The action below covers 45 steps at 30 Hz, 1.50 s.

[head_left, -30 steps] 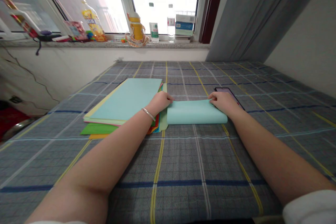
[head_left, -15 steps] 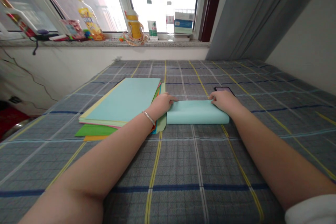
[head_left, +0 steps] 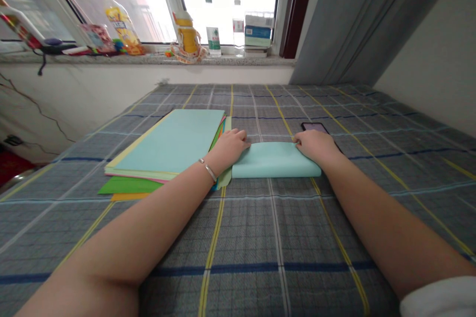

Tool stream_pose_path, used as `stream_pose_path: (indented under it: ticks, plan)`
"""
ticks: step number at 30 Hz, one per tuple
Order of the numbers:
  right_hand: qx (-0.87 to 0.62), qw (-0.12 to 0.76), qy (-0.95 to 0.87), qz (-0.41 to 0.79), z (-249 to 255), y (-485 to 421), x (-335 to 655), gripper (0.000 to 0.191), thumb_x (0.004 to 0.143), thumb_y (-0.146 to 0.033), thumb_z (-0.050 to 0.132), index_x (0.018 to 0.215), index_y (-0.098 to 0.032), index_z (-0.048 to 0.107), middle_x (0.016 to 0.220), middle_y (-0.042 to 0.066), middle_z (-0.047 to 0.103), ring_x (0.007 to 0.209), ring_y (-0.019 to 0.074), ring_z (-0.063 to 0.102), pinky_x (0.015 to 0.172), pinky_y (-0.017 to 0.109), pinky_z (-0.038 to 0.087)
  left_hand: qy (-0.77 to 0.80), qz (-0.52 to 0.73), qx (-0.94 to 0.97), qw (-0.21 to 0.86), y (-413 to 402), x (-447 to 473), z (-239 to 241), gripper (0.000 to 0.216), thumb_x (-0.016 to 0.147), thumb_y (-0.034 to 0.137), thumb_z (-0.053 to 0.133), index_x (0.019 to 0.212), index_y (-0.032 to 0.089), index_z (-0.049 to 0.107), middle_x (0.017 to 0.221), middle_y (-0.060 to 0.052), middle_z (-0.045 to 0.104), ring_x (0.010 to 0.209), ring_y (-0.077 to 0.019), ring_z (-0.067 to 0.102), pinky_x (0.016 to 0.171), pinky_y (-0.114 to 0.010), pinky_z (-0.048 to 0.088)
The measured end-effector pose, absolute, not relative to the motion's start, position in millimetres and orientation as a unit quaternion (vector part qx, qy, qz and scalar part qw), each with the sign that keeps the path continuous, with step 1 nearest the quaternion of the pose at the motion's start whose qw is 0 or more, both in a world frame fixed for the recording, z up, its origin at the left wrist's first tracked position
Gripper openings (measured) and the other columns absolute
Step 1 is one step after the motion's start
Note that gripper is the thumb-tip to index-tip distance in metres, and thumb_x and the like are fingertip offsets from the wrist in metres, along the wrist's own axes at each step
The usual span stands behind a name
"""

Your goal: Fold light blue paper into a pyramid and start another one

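A light blue sheet of paper [head_left: 273, 160], folded over, lies on the grey plaid cloth [head_left: 260, 237]. My left hand [head_left: 229, 145] presses its left far corner, fingers curled down onto the paper. My right hand [head_left: 315, 144] holds down the right far corner in the same way. A thin bracelet sits on my left wrist. To the left lies a stack of coloured paper [head_left: 163, 151] with a light blue sheet on top; green and orange sheets stick out below it.
A dark phone [head_left: 314, 127] lies just beyond my right hand. The windowsill [head_left: 148, 59] at the back carries bottles, a yellow jar, boxes and small clutter. A grey curtain [head_left: 357, 20] hangs at the right.
Both hands stay on the folded sheet's far corners. The view has shifted slightly, and the sheet looks pressed a little flatter.
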State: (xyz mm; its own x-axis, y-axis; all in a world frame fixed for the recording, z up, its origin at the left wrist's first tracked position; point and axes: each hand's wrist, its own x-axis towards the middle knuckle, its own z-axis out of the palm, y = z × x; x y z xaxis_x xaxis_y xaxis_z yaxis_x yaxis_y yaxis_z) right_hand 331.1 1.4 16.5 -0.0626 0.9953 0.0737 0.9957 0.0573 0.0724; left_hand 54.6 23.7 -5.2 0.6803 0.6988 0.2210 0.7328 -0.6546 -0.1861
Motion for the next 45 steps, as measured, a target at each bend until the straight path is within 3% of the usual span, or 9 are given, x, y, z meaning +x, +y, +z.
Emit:
stream_pose_path:
  ticks: [5, 11, 16, 20, 24, 27, 35, 41, 45]
  plan:
    - [-0.651, 0.01, -0.757, -0.065, 15.2, -0.2, 329.5, 0.029, 0.087, -0.02, 0.05, 0.103, -0.021, 0.074, 0.113, 0.014, 0.07, 0.094, 0.0292, 0.066, 0.07, 0.036, 0.046, -0.337, -0.037, -0.93, 0.145, 22.7, 57.9, 1.1, 0.03, 0.093, 0.016, 0.047, 0.109, 0.014, 0.072, 0.093, -0.013, 0.065, 0.094, -0.0239, 0.052, 0.085, -0.035, 0.039]
    - [-0.494, 0.064, -0.867, 0.013, 6.1, 6.6, 326.8, 0.046, 0.088, -0.011, 0.042, 0.123, -0.028, 0.068, 0.133, 0.002, 0.062, 0.118, 0.0227, 0.058, 0.097, 0.033, 0.043, -0.361, -0.004, -0.922, 0.138, 18.8, 61.1, 3.3, 0.032, 0.093, 0.014, 0.044, 0.109, 0.012, 0.071, 0.096, -0.012, 0.065, 0.09, -0.0217, 0.057, 0.081, -0.032, 0.042]
    - [-0.498, 0.03, -0.866, 0.038, 12.5, 2.6, 316.0, 0.041, 0.093, -0.033, 0.045, 0.127, -0.023, 0.066, 0.133, 0.004, 0.063, 0.119, 0.0252, 0.058, 0.102, 0.036, 0.043, -0.394, 0.004, -0.911, 0.124, 13.8, 66.2, 8.5, 0.033, 0.093, 0.019, 0.042, 0.1, 0.013, 0.073, 0.092, -0.011, 0.066, 0.089, -0.0214, 0.061, 0.081, -0.032, 0.044]
    - [-0.541, 0.003, -0.84, 0.043, 20.3, -8.3, 303.7, 0.058, 0.09, -0.059, 0.043, 0.134, -0.026, 0.059, 0.135, 0.005, 0.06, 0.12, 0.0311, 0.058, 0.098, 0.044, 0.047, -0.4, 0.012, -0.907, 0.133, 7.5, 72.9, 10.0, 0.037, 0.096, 0.024, 0.039, 0.095, 0.01, 0.073, 0.09, -0.013, 0.067, 0.086, -0.0236, 0.064, 0.077, -0.034, 0.046]
    - [-0.547, -0.012, -0.837, 0.023, 21.1, -14.2, 296.3, 0.061, 0.087, -0.061, 0.044, 0.136, -0.026, 0.058, 0.139, 0.006, 0.058, 0.119, 0.032, 0.058, 0.097, 0.045, 0.047, -0.412, 0.015, -0.899, 0.146, 2.3, 77.8, 7.1, 0.036, 0.097, 0.022, 0.038, 0.116, 0.014, 0.067, 0.091, -0.014, 0.068, 0.079, -0.0247, 0.066, 0.067, -0.033, 0.044]
    - [-0.555, -0.013, -0.832, 0.015, 20.0, -15.4, 293.7, 0.066, 0.087, -0.065, 0.041, 0.137, -0.025, 0.057, 0.138, 0.008, 0.058, 0.12, 0.0321, 0.058, 0.096, 0.044, 0.047, -0.426, 0.01, -0.892, 0.148, -0.2, 78.9, 6.7, 0.039, 0.099, 0.031, 0.036, 0.126, 0.022, 0.063, 0.094, -0.013, 0.067, 0.081, -0.0249, 0.066, 0.067, -0.033, 0.044]
    - [-0.576, -0.036, -0.817, -0.004, 18.3, -21.5, 283.5, 0.08, 0.08, -0.078, 0.036, 0.141, -0.029, 0.052, 0.143, 0.01, 0.052, 0.119, 0.0364, 0.055, 0.092, 0.049, 0.046, -0.416, 0.007, -0.899, 0.134, -7.0, 91.0, 11.2, 0.042, 0.1, 0.031, 0.034, 0.103, 0.01, 0.071, 0.091, -0.015, 0.068, 0.09, -0.0254, 0.064, 0.08, -0.036, 0.046]
    - [-0.578, -0.053, -0.814, -0.014, 13.4, -25.1, 282.8, 0.1, 0.07, -0.088, 0.036, 0.15, -0.027, 0.038, 0.148, 0.014, 0.044, 0.13, 0.0401, 0.043, 0.099, 0.052, 0.04, -0.451, -0.025, -0.883, 0.124, -16.4, 95.6, 1.8, 0.043, 0.098, 0.032, 0.036, 0.113, 0.007, 0.066, 0.113, -0.017, 0.065, 0.102, -0.0291, 0.062, 0.083, -0.04, 0.049]
    - [-0.569, -0.053, -0.82, -0.021, 9.5, -27.4, 284.9, 0.104, 0.07, -0.089, 0.036, 0.151, -0.025, 0.034, 0.15, 0.014, 0.042, 0.131, 0.0408, 0.041, 0.102, 0.052, 0.038, -0.465, -0.018, -0.878, 0.11, -23.8, 97.5, -6.7, 0.055, 0.098, 0.038, 0.034, 0.129, -0.002, 0.055, 0.138, -0.023, 0.052, 0.124, -0.0326, 0.051, 0.102, -0.043, 0.042]
